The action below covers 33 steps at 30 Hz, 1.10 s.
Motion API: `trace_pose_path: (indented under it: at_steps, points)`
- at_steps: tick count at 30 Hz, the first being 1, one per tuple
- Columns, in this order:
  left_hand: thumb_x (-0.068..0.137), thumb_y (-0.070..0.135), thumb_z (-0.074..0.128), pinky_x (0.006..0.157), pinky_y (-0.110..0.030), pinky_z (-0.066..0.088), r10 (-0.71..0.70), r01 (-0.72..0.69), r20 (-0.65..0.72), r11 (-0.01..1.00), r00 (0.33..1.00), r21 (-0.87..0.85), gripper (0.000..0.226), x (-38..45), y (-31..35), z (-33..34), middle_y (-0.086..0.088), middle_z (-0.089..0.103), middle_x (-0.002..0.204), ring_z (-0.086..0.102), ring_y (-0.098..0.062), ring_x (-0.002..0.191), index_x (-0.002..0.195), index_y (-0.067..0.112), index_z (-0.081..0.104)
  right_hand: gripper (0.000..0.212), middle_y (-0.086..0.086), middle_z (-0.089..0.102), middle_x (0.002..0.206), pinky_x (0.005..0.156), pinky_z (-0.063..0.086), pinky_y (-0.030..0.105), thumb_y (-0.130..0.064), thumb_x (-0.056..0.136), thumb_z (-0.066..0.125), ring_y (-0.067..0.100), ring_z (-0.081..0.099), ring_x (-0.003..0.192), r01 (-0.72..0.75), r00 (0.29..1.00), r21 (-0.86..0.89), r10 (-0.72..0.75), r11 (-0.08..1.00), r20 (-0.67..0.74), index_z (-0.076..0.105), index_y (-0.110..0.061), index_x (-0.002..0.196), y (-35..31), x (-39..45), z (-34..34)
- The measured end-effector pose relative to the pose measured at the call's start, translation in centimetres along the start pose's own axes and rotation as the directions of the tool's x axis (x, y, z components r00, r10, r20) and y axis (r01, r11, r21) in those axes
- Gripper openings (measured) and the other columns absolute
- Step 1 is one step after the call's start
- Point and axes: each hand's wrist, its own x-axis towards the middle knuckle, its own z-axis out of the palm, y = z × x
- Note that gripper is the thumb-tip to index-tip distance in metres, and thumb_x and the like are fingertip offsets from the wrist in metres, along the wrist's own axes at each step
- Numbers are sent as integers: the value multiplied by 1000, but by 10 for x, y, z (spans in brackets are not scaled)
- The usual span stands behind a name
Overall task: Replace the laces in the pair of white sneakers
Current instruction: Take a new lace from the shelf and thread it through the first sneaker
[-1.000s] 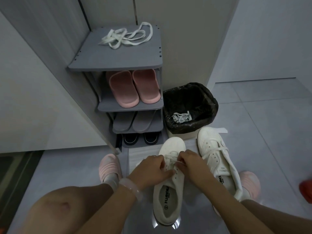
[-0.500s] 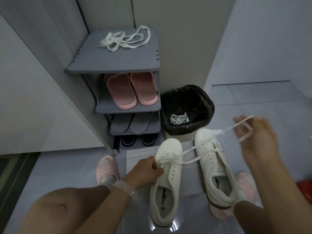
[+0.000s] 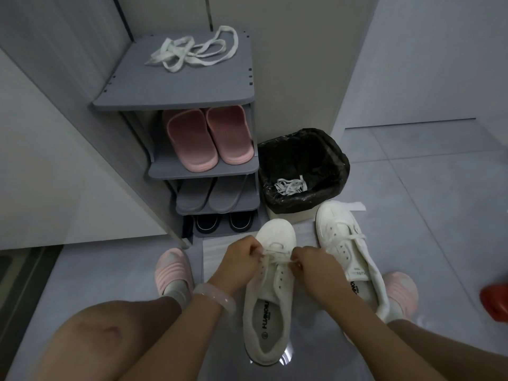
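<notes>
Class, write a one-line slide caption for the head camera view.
Both hands, left and right, pinch the lace on the nearer white sneaker beside a shoe rack.

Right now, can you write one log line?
step: lacing | left hand: pinching white lace | right hand: pinching lace | on: nearer white sneaker

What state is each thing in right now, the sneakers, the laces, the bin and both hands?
Left sneaker: upright, partly laced.
Right sneaker: tilted, partly laced.
Left hand: pinching lace.
Right hand: pinching lace.
Loose laces: heaped on rack top.
Bin: open, holding laces.
</notes>
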Motion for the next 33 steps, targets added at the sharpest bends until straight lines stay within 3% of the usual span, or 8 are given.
trace_pose_path:
  at_steps: [5, 9, 13, 19, 21, 23, 27, 33]
  points:
    - [93, 18, 50, 59, -15, 39, -147, 148, 29, 988, 989, -35, 25, 2, -10, 2, 2, 52, 72, 50, -11, 68, 69, 18, 48, 24, 2, 53, 107, 70, 45, 27, -27, 96, 44, 21, 60, 86, 32, 994, 68, -24, 997, -111, 65, -16, 103, 6, -1, -10]
    - [90, 14, 57, 74, -32, 53, -174, 176, 25, 976, 984, -131, 22, 0, -13, -3, 0, 55, 70, 56, -16, 68, 69, 15, 53, 22, 0, 51, 111, 75, 48, 27, -25, 95, 47, 19, 60, 89, 71, 995, 100, -63, 992, -78, 64, -13, 104, 7, -5, -18]
    - [87, 10, 58, 66, -10, 40, 74, -86, 87, 985, 993, 151, 5, -6, -13, -9, 7, 54, 81, 52, -5, 73, 83, 12, 61, 16, -4, 57, 83, 67, 42, 23, -29, 94, 48, 15, 58, 80, 91, 987, 175, -113, 980, 119, 57, -21, 84, 2, -12, -15]
    - [82, 6, 53, 58, -14, 29, 230, -189, -84, 920, 970, 344, 33, -8, -5, -3, 11, 36, 69, 37, -4, 65, 61, 23, 35, 32, -6, 43, 74, 67, 33, 28, -36, 95, 44, 14, 44, 81, 25, 924, 116, -67, 993, 376, 38, -28, 64, 3, -17, 0]
    - [85, 7, 50, 57, -19, 25, 237, -179, -120, 912, 964, 369, 31, -10, -1, 3, 9, 33, 71, 34, -6, 62, 63, 20, 31, 28, 2, 54, 83, 70, 38, 29, -36, 96, 42, 17, 49, 82, -28, 918, 161, -38, 987, 396, 52, -19, 75, 4, -16, 0]
    - [87, 8, 46, 58, -21, 23, 208, -137, -148, 911, 967, 388, 19, -11, -1, 6, 5, 36, 78, 38, -11, 68, 73, 14, 36, 31, 8, 62, 94, 72, 42, 30, -33, 95, 42, 18, 54, 82, -88, 917, 234, -13, 968, 398, 61, -9, 87, 5, -15, 1]
    - [93, 10, 39, 63, -20, 26, 214, -188, -4, 864, 977, 466, 8, -16, -5, 3, -3, 45, 91, 41, -15, 75, 87, 12, 44, 29, -6, 52, 75, 57, 33, 15, -28, 97, 40, 6, 47, 66, -168, 954, 329, 68, 929, 293, 58, -18, 76, 6, -11, -1]
    - [95, 32, 43, 67, -21, 29, 132, -156, 86, 888, 988, 432, 27, -28, -5, -2, -3, 54, 97, 50, -16, 86, 96, 8, 53, 29, -4, 56, 53, 51, 36, 12, -24, 97, 39, 3, 52, 47, -242, 955, 463, 126, 853, 267, 58, -18, 75, 2, -9, -1]
